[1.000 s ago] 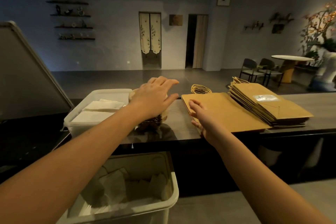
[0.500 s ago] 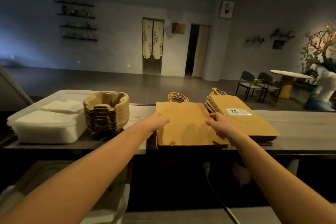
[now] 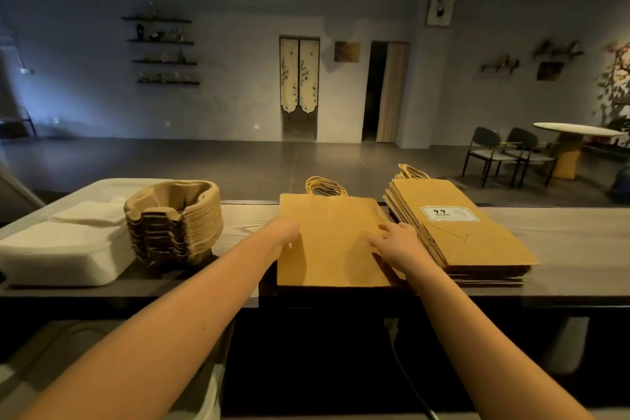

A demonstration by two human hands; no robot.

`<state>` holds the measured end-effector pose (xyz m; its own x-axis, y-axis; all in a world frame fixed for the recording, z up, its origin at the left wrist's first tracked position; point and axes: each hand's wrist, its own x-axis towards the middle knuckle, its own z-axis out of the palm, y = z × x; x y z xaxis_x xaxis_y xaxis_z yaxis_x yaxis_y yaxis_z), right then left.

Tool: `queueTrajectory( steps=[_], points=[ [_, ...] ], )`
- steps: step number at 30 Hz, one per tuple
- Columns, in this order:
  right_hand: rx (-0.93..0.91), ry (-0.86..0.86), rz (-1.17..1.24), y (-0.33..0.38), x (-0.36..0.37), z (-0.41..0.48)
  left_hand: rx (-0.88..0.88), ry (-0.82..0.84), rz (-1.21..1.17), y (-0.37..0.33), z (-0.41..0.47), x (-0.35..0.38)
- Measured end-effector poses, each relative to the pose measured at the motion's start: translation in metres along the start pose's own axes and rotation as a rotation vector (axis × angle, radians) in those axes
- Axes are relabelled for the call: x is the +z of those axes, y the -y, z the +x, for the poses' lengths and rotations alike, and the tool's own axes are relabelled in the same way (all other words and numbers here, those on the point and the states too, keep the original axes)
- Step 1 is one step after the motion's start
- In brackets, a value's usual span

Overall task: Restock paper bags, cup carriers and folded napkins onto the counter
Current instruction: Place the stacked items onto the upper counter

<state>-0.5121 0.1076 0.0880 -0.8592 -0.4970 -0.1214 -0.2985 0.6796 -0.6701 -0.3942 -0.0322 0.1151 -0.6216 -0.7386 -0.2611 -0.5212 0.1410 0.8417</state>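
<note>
A flat brown paper bag with twine handles lies on the wooden counter. My left hand grips its left edge, fingers tucked out of sight. My right hand rests flat on its right side with spread fingers, beside a stack of paper bags bearing a white label. Left of the bag stands a stack of pulp cup carriers. Further left a white tray holds folded napkins.
A white bin sits below the counter at the lower left, and a dark cable hangs under the counter's front. Beyond the counter lie open floor, two chairs and a round table at the right.
My left hand left the cup carriers and went right to the bag's left edge. My right hand slid across the bag to its right side. My view swung right and up.
</note>
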Motion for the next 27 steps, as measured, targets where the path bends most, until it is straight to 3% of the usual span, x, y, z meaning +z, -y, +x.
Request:
queueTrajectory(
  steps=[6,9,13,17,22,27],
  points=[
    [0.014,-0.077,0.191,0.000,0.001,-0.001,0.110,-0.147,-0.150,0.008,0.005,0.004],
    [-0.035,-0.120,0.274,0.005,0.002,-0.005,0.304,-0.175,-0.239,0.007,-0.002,-0.012],
    [-0.060,-0.148,0.630,0.026,-0.009,-0.019,0.577,-0.221,-0.326,0.001,-0.017,-0.041],
    [-0.135,-0.138,0.827,0.044,-0.016,-0.029,0.768,-0.313,-0.262,0.001,-0.027,-0.061],
    [-0.225,-0.271,0.784,0.043,-0.003,-0.033,0.700,-0.357,-0.155,0.016,-0.022,-0.056],
    [-0.232,-0.273,0.761,0.036,0.001,-0.034,0.573,-0.343,-0.315,0.012,-0.028,-0.049]
  ],
)
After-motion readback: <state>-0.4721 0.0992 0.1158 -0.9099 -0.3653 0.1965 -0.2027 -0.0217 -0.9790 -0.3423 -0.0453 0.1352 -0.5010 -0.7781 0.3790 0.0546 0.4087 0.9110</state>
